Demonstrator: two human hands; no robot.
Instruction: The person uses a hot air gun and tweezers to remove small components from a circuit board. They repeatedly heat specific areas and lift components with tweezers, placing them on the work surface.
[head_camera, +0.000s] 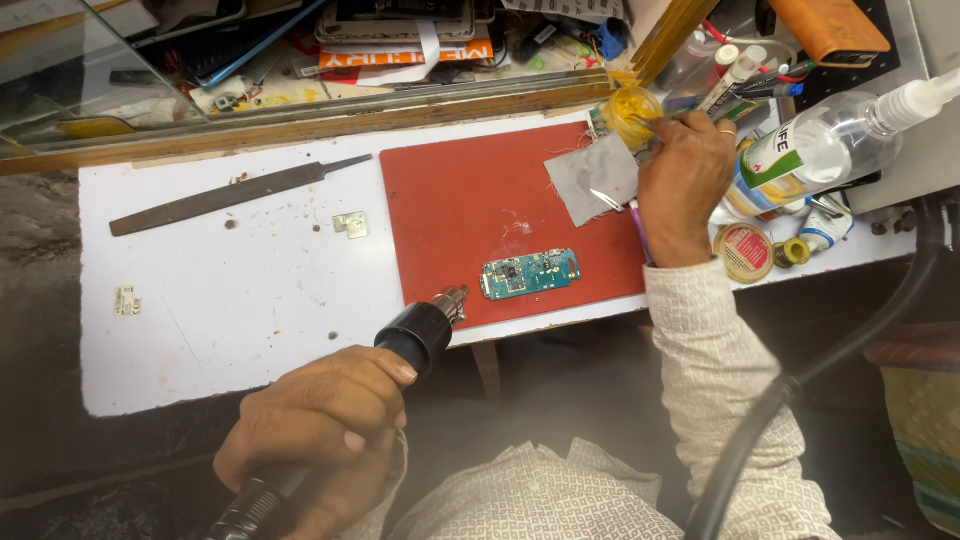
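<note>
Teal circuit board (530, 273) lies lengthwise on the red mat (450, 200), at two o'clock just beyond the hot-air gun (420, 330) clenched in the nearer left hand (320, 420), while the right hand (685, 185) pinches something small at the yellow pot (632, 110).

Workbench: white tabletop (250, 300), surface scuffed and stained, front edge worn. A wooden rail (300, 125) runs along the back edge of the bench, w/ a metal strip on top. Behind the rail: glass pane (60, 60), tilted, over a cluttered shelf area w/ papers and misc. small items. Right rear: grey panel (930, 150), partly cut off by frame. Below the bench front: dark, dusty floor (60, 460), detail hard to make out. Lower right corner: green-yellow woven surface (925, 440), type unclear. Lighting: even, bright on tabletop, dim below bench level.
</note>
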